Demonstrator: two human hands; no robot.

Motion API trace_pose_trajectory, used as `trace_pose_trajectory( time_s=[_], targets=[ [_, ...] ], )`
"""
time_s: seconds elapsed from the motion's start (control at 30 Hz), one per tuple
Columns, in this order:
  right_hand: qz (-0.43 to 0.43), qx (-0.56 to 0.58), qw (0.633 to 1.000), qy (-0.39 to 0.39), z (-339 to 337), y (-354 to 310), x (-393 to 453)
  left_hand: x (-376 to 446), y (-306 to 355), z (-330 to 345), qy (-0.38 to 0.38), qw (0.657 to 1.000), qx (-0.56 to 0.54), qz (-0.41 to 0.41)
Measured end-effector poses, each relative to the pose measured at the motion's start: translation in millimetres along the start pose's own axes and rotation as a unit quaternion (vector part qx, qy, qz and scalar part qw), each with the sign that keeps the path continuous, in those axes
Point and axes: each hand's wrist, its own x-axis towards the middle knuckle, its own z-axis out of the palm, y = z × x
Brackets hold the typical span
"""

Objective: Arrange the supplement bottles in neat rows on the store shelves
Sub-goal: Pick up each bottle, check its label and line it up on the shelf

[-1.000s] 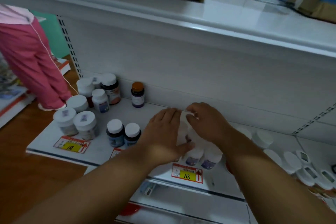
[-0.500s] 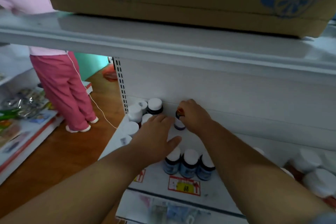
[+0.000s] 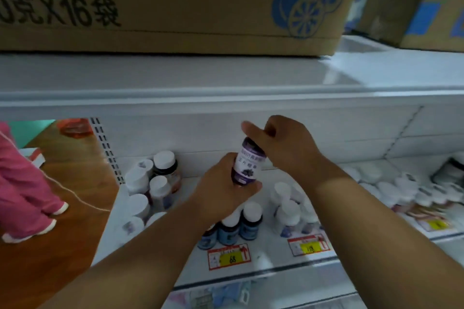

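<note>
Currently I hold a purple-labelled bottle (image 3: 247, 163) above the shelf (image 3: 276, 264), left hand (image 3: 223, 190) gripping its base, right hand (image 3: 281, 143) pinching its cap, label turned toward me, apparently for checking.

cap of purple-label bottle (image 3: 247, 164): hidden under right hand (image 3: 283, 143) | its base: covered by left hand (image 3: 221, 190) | label print: too blurred to read | cardboard box (image 3: 175, 2): cut off top and left | right-side bottles (image 3: 401, 188): smeared
</note>
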Motion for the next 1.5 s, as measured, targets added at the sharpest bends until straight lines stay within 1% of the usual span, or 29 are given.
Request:
trace_pose_trajectory(
  time_s=[0.07, 0.13, 0.2, 0.3, 0.43, 0.53, 0.63, 0.7, 0.77, 0.9, 0.97, 1.07, 1.2, 1.3, 1.37, 1.47, 1.5],
  targets=[
    [0.022, 0.104, 0.994, -0.012, -29.4, 12.9, -14.8, 2.0, 23.4, 21.2, -0.009, 0.997, -0.073, 0.016],
    [0.042, 0.218, 0.975, -0.019, -56.1, 34.4, -32.9, 3.4, 46.9, 46.9, -0.031, 0.992, -0.114, 0.038],
    [0.051, 0.268, 0.962, 0.001, -81.6, 61.3, -53.2, 4.5, 70.5, 76.4, -0.063, 0.988, -0.125, 0.063],
    [0.057, 0.247, 0.966, 0.05, -128.1, 109.9, -88.0, 4.4, 111.2, 133.1, -0.103, 0.982, -0.128, 0.094],
    [0.101, 0.235, 0.958, 0.128, -203.6, 188.8, -141.9, 3.0, 176.6, 234.2, -0.192, 0.957, -0.19, 0.108],
    [0.127, 0.18, 0.963, 0.153, -263.9, 253.3, -183.4, -2.1, 235.9, 314.2, -0.229, 0.941, -0.212, 0.134],
    [0.155, 0.14, 0.964, 0.167, -323.3, 315.7, -214.1, -4.6, 289.1, 392.1, -0.26, 0.924, -0.247, 0.132],
    [0.173, 0.131, 0.958, 0.186, -356.9, 352.8, -226.9, -2.1, 319.4, 435.4, -0.273, 0.918, -0.251, 0.139],
    [0.183, 0.121, 0.955, 0.198, -384.4, 387.6, -233.2, 1.8, 344.2, 469.4, -0.28, 0.92, -0.232, 0.149],
    [0.192, 0.105, 0.958, 0.187, -418.1, 454.4, -224.4, 26.5, 369.2, 530.8, -0.271, 0.93, -0.184, 0.169],
    [0.199, 0.112, 0.954, 0.192, -430.9, 488.2, -210.0, 51.6, 376.4, 562.5, -0.26, 0.935, -0.163, 0.178],
    [0.204, 0.09, 0.955, 0.197, -450.7, 538.0, -180.7, 100.0, 391.6, 610.5, -0.243, 0.938, -0.14, 0.206],
    [0.213, 0.067, 0.96, 0.168, -483.1, 594.0, -141.7, 158.9, 415.3, 663.9, -0.248, 0.941, -0.117, 0.198],
    [0.199, 0.061, 0.967, 0.148, -508.4, 628.0, -109.1, 188.6, 433.6, 690.0, -0.236, 0.946, -0.132, 0.18],
    [0.182, 0.069, 0.971, 0.142, -521.2, 651.0, -82.9, 205.7, 439.7, 704.9, -0.184, 0.955, -0.13, 0.191],
    [0.147, 0.073, 0.975, 0.148, -532.2, 689.3, -39.1, 228.7, 433.2, 729.7, -0.07, 0.975, -0.049, 0.205],
    [0.133, 0.067, 0.978, 0.148, -534.1, 703.9, -23.4, 236.1, 430.1, 737.2, -0.048, 0.979, -0.025, 0.198]
  ],
)
